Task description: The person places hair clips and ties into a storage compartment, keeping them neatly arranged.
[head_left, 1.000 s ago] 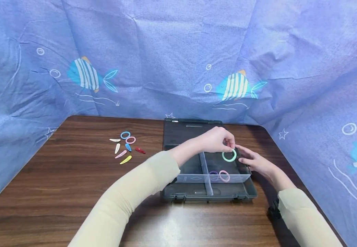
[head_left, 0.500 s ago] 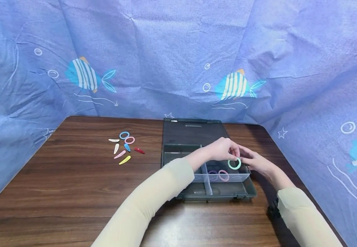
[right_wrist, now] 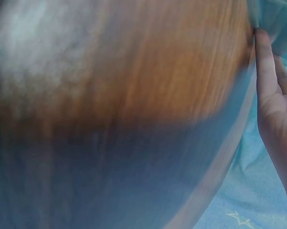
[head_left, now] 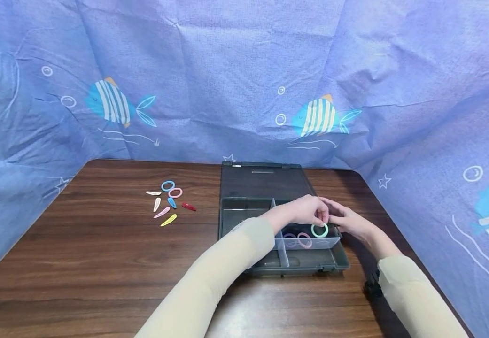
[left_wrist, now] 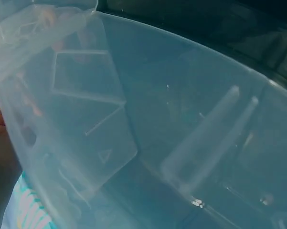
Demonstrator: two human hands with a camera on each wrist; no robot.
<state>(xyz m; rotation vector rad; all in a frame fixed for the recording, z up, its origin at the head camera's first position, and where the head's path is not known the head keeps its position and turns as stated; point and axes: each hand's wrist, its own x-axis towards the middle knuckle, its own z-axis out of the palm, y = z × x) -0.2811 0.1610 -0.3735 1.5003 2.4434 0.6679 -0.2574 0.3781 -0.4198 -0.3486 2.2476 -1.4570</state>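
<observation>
In the head view my left hand [head_left: 311,210] pinches a mint green hair tie [head_left: 319,230] low in the back right compartment of an open, dark see-through divided box [head_left: 244,216]. A purple hair tie [head_left: 289,240] and a pink hair tie [head_left: 305,240] lie in that compartment, behind the clear front divider. My right hand [head_left: 350,220] rests against the box's right side with its fingers fairly straight. The right wrist view shows these fingers [right_wrist: 266,62] touching the box wall [right_wrist: 279,24]. Only the edge of my left hand shows in the left wrist view.
Left of the box on the wooden table [head_left: 100,253] lie a blue hair tie [head_left: 168,186], another pink hair tie [head_left: 175,193] and several snap clips, among them a yellow clip [head_left: 168,220] and a red clip [head_left: 189,206]. The raised lid [head_left: 263,180] lies behind the box.
My left hand has moved slightly right and down, lowering the green hair tie into the compartment. My right hand has stayed at the box's right side.
</observation>
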